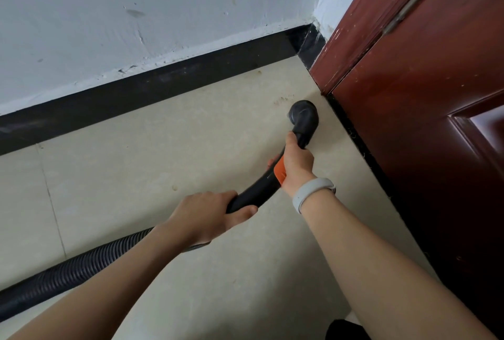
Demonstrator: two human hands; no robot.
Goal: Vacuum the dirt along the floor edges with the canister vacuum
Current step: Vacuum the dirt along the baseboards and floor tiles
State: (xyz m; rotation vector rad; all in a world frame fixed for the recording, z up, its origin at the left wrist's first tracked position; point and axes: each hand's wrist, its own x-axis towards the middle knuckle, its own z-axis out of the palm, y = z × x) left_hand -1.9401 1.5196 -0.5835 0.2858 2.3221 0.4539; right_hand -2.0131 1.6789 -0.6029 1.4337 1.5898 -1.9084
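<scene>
While the right hand (pixel 296 161) and left hand (pixel 210 215) both grip the curved black plastic vacuum wand (pixel 259 189), its round black nozzle (pixel 302 114) points to the upper right of the frame, just beside the scattered brown dirt (pixel 283 100) near the dark red wooden door (pixel 422 94).

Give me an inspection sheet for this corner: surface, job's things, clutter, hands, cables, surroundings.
Surface: beige tiled floor, a patch of dirt specks beside the nozzle.
Job's things: black vacuum nozzle held near the door's bottom edge; curved black handle with an orange collar; canister out of view.
Clutter: nothing seen.
Hands: left hand grips the lower handle; right hand grips near the collar, with a grey wristband.
Cables: ribbed black hose trails toward the lower left; no power cord seen.
Surroundings: scuffed white wall, black baseboard, reddish-brown door, cobwebs in the corner.
</scene>
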